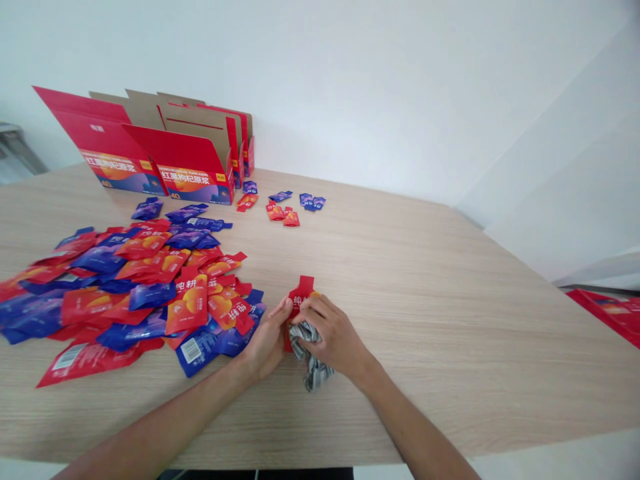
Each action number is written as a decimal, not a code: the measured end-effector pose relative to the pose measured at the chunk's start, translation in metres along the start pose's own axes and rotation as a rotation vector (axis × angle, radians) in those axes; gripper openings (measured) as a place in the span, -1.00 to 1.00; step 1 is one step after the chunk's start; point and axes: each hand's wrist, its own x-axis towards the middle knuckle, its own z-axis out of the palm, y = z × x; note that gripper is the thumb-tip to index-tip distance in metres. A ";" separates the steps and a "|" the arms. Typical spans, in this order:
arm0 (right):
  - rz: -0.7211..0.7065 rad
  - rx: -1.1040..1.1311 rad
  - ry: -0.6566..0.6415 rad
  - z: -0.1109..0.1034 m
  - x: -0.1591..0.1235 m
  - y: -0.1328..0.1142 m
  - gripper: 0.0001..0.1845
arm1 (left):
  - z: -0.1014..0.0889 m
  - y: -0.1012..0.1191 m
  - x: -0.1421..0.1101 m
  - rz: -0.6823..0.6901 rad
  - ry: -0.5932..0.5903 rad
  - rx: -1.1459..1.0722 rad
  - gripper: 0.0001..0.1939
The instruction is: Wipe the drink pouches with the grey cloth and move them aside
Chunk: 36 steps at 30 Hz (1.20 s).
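Note:
A red pouch [301, 291] with white lettering stands upright between my hands, its narrow neck pointing away from me. My left hand [270, 340] grips its left edge, thumb on the front. Bunched in my right hand [333, 333] is a grey striped cloth [316, 373], pressed against the pouch's front; a loose end hangs below. The fingers cover the lower front of the pouch. Just left of my left hand spreads a large heap of red and blue pouches [187, 300], the nearest almost touching it.
Open red cartons [193, 183] stand at the back left of the wooden table [425, 320]. Several small pouches [283, 212] lie in little groups to the right of the cartons. A white wall [380, 93] rises behind. Something red [607, 310] shows beyond the table's right edge.

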 end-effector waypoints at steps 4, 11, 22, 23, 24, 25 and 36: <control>0.136 -0.036 0.174 -0.009 0.000 0.010 -0.77 | 0.001 -0.010 -0.004 -0.029 -0.082 0.041 -0.85; 0.185 -0.022 0.204 -0.013 -0.002 0.015 -0.75 | 0.000 -0.014 -0.006 -0.061 -0.096 0.045 -0.81; 0.016 0.017 -0.059 0.004 -0.002 -0.001 -0.73 | -0.004 0.002 0.004 0.053 -0.022 0.020 -0.88; 0.043 0.008 -0.008 0.002 -0.001 0.000 -0.73 | -0.004 0.000 0.004 0.050 -0.044 0.037 -0.86; 0.076 -0.005 0.045 0.000 -0.001 0.002 -0.74 | -0.005 -0.002 0.003 0.044 -0.069 0.057 -0.84; 0.113 -0.018 0.094 -0.002 -0.001 0.004 -0.75 | -0.005 -0.005 0.002 0.037 -0.095 0.076 -0.80; 0.215 -0.036 0.224 -0.012 -0.003 0.012 -0.79 | 0.001 0.001 0.001 0.108 -0.102 0.140 -0.66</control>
